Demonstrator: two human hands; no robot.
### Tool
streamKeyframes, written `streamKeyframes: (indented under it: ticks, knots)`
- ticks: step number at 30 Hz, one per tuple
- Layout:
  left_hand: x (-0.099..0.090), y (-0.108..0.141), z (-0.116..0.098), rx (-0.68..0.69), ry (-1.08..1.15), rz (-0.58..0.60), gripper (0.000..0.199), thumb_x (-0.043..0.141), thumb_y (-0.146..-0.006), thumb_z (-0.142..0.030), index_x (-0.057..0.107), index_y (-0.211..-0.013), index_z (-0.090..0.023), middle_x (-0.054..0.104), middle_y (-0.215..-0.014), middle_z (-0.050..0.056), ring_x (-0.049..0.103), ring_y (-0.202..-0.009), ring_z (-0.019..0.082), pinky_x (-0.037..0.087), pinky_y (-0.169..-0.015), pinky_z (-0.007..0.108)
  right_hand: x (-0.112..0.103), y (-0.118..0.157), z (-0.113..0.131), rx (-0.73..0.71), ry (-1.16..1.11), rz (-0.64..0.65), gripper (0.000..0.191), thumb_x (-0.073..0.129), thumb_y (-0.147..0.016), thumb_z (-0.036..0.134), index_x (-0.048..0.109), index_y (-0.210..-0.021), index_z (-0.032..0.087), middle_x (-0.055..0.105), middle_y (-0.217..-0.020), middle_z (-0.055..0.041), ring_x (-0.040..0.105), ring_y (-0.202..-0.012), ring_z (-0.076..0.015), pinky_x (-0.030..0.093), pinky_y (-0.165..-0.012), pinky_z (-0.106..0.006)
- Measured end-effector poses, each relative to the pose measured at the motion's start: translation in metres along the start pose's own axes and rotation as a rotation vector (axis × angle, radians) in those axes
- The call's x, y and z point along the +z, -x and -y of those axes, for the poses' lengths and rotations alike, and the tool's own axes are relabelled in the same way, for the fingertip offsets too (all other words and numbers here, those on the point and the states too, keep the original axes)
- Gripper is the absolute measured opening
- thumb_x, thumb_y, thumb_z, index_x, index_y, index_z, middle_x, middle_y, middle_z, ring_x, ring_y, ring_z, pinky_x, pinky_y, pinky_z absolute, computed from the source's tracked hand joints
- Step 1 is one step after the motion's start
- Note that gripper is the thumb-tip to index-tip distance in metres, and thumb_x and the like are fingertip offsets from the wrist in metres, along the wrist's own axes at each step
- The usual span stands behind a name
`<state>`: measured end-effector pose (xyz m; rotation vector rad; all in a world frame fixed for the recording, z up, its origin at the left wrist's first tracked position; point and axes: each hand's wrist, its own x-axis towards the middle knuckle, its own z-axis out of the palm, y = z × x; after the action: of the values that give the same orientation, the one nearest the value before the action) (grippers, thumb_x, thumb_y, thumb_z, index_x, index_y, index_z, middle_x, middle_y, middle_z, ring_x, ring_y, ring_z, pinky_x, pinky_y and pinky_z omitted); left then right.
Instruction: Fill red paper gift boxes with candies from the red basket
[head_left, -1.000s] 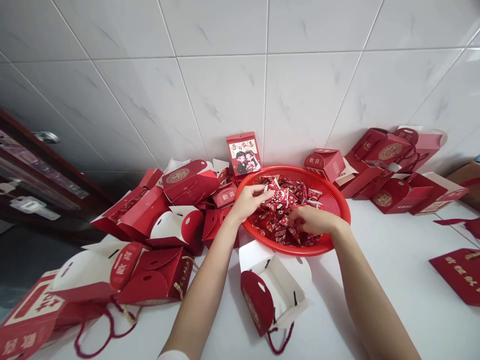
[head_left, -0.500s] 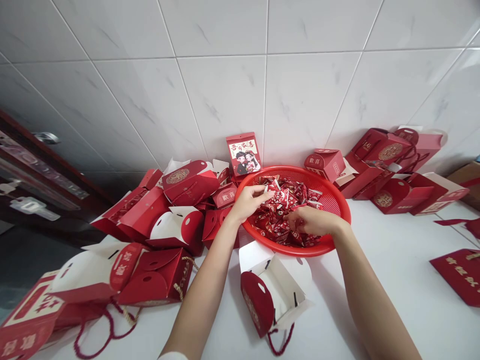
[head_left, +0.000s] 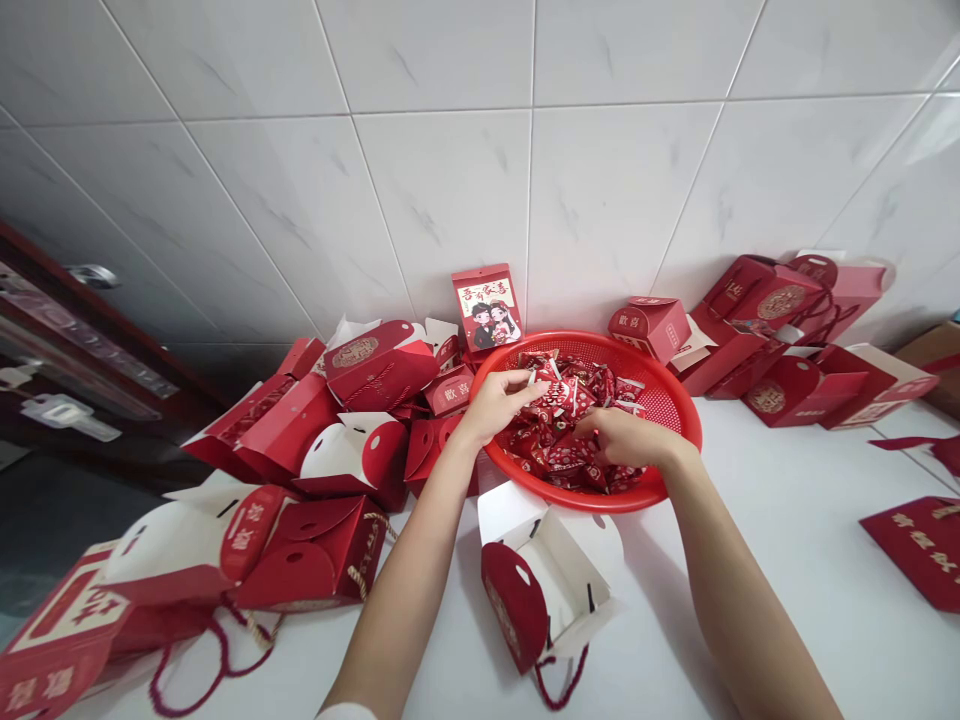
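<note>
Red foil packets (prob. wrapped sweets) = main item; piled inside a perforated basket at the counter's back, near the wall. Scene, big to small: gray-white tiled wall filled the bkgd; white counter ran below it. Clusters of red gift boxes stood either side, L cluster and R cluster, several w/ flaps up. Red plastic basket sat btwn them, ctr. Open gift box, white inside, stood just in front of basket, btwn the forearms, cord loop hanging off its near side. Couple-print box leaned upright behind basket.

R hand was down in the pile, fingers curled; fingertips partly hidden, so can't tell if it gripped anything. L hand reached over basket's L rim, thumb + fingers together, looked clamped on edge of one printed packet w/ white lettering.

Risks (my guess): pkts near rim could've spilled if R hand dug outward; L wrist pressing on rim could've tipped basket; either forearm, swinging inward, could've bumped open box; slick foil could've slipped from L pinch, since only an edge seemed held.
</note>
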<state>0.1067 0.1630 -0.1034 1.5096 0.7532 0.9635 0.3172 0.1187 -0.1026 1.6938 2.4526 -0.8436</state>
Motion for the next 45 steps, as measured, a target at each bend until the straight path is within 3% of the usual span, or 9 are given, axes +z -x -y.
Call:
streamKeyframes:
  ticks: [8,12,15,19,23,32,37,41,45]
  knots:
    - [0.001,0.0,-0.001,0.003,-0.006,-0.005,0.049,0.082,-0.065,-0.06,0.062,-0.063,-0.016,0.052,-0.062,-0.003,0.044,-0.061,0.011,0.039,-0.062,0.026,-0.002,0.004,-0.003,0.052,0.002,-0.104,0.022,0.06,-0.071,0.001,0.062,-0.081,0.02,0.065,-0.08,-0.0019,0.058,-0.077,-0.0179,0.036,-0.062,-0.024]
    - [0.001,0.0,-0.001,0.01,-0.025,-0.013,0.049,0.082,-0.066,-0.061,0.061,-0.062,-0.016,0.051,-0.061,-0.004,0.043,-0.061,0.011,0.037,-0.061,0.025,-0.005,0.004,-0.003,0.02,-0.036,-0.147,0.02,0.062,-0.071,0.002,0.063,-0.081,0.019,0.067,-0.08,-0.0019,0.057,-0.075,-0.0169,0.037,-0.064,-0.025]
    - [0.0,-0.001,0.001,0.031,-0.044,-0.043,0.047,0.083,-0.066,-0.058,0.061,-0.061,-0.017,0.05,-0.06,-0.004,0.043,-0.061,0.011,0.037,-0.061,0.025,-0.011,0.01,0.0,-0.012,-0.067,-0.231,0.004,0.062,-0.081,0.015,0.063,-0.081,0.019,0.065,-0.077,-0.0014,0.056,-0.073,-0.0164,0.039,-0.066,-0.026]
    - [-0.001,-0.003,0.005,0.04,-0.002,-0.081,0.041,0.085,-0.067,-0.052,0.067,-0.069,-0.015,0.059,-0.065,-0.003,0.052,-0.064,0.012,0.044,-0.066,0.026,-0.017,0.02,0.007,-0.168,-0.25,-0.353,0.026,0.06,-0.089,0.041,0.059,-0.074,0.019,0.056,-0.069,0.0015,0.048,-0.065,-0.0144,0.037,-0.062,-0.027]
    - [-0.002,-0.004,0.009,-0.001,0.071,-0.102,0.042,0.086,-0.065,-0.052,0.072,-0.078,-0.015,0.066,-0.07,-0.001,0.062,-0.064,0.015,0.052,-0.067,0.029,-0.015,0.022,0.012,-0.254,-0.396,-0.385,0.032,0.058,-0.092,0.048,0.053,-0.076,0.021,0.051,-0.068,0.0032,0.045,-0.063,-0.0135,0.034,-0.06,-0.027]
    - [-0.004,-0.003,0.009,0.021,0.046,-0.074,0.041,0.084,-0.071,-0.051,0.075,-0.084,-0.014,0.07,-0.073,0.002,0.064,-0.063,0.016,0.055,-0.066,0.03,-0.007,0.007,0.015,-0.215,-0.381,-0.472,0.031,0.057,-0.092,0.047,0.061,-0.081,0.019,0.064,-0.079,-0.0014,0.055,-0.07,-0.016,0.041,-0.065,-0.027]
    - [-0.004,-0.004,0.012,0.029,0.057,-0.074,0.04,0.084,-0.07,-0.049,0.076,-0.087,-0.014,0.072,-0.079,0.002,0.067,-0.069,0.017,0.057,-0.072,0.032,-0.005,0.009,0.017,-0.13,-0.43,-0.367,0.03,0.051,-0.096,0.047,0.062,-0.09,0.02,0.059,-0.065,0.0025,0.055,-0.049,-0.014,0.043,-0.055,-0.027]
    - [-0.006,-0.004,0.015,-0.001,0.074,-0.091,0.045,0.083,-0.073,-0.042,0.073,-0.108,-0.015,0.073,-0.081,0.003,0.069,-0.067,0.018,0.058,-0.07,0.033,-0.004,0.008,0.019,-0.056,-0.553,-0.345,0.029,0.057,-0.092,0.05,0.061,-0.085,0.021,0.057,-0.058,0.0046,0.058,-0.039,-0.0159,0.042,-0.046,-0.027]
    - [-0.006,-0.003,0.016,0.004,0.106,-0.114,0.069,0.082,-0.075,-0.036,0.058,-0.138,-0.02,0.072,-0.078,0.001,0.071,-0.069,0.019,0.059,-0.074,0.033,-0.004,0.008,0.018,-0.037,-0.59,-0.372,0.03,0.061,-0.09,0.05,0.062,-0.084,0.021,0.058,-0.055,0.0037,0.061,-0.041,-0.0175,0.042,-0.045,-0.027]
